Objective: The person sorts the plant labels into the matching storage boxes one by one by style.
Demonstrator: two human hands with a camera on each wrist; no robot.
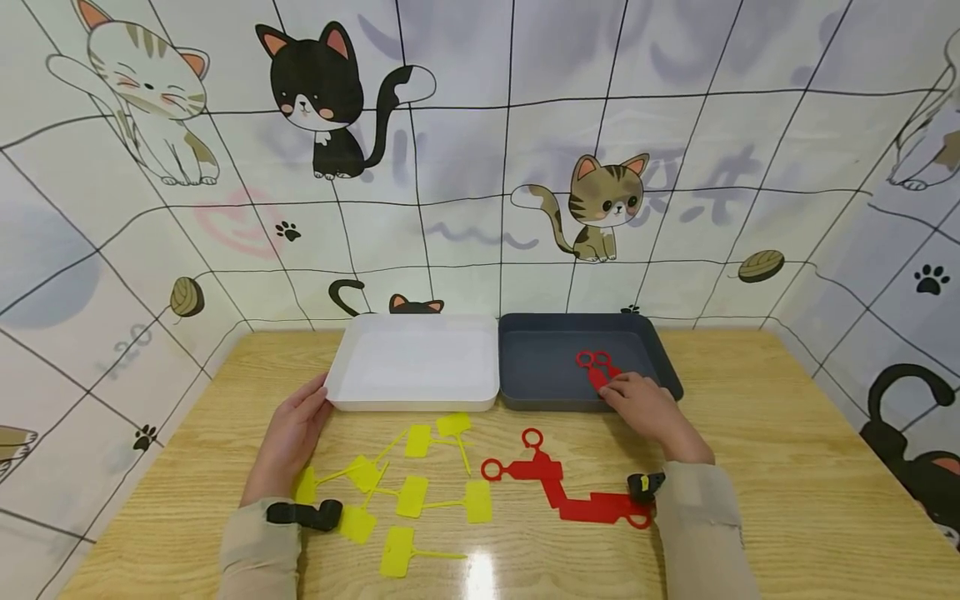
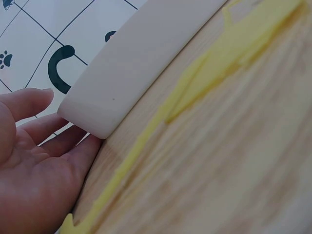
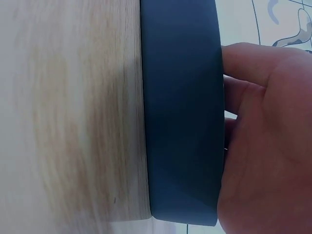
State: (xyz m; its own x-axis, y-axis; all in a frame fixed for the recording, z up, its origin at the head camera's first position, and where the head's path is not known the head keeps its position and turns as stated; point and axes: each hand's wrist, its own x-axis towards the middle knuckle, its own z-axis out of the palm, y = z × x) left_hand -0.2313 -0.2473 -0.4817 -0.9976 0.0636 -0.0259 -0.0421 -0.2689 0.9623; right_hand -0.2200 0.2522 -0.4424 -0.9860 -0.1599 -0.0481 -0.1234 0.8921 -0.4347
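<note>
Two red ring-ended tags [image 1: 597,377] lay inside the dark tray [image 1: 540,358], directly at the fingertips of the right hand [image 1: 639,402], their rings pointing away toward the tray's far side and their lower ends running under the fingers. That hand reached in over the tray's front wall, palm down, its fingers bent and close together, the tips meeting the lower part of the tags; whether they pinched a tag or merely rested on it could not be told, since in the right wrist view the tray's wall hid the fingertips. The left hand [image 1: 294,421] was at the near left corner of the white tray [image 1: 412,405], its fingers extended and loose, touching the outside of that corner, with the thumb held apart from the other fingers in the left wrist view; it grasped nothing. The two trays stood side by side on the wooden table [image 1: 750,417]. In front of the dark tray, other red tags [image 1: 553,492] lay overlapping in a stepped line, their right end near the right wrist. Yellow tags [image 1: 412,497] with thin tails lay scattered before the white tray, the leftmost just beside the left wrist.
</note>
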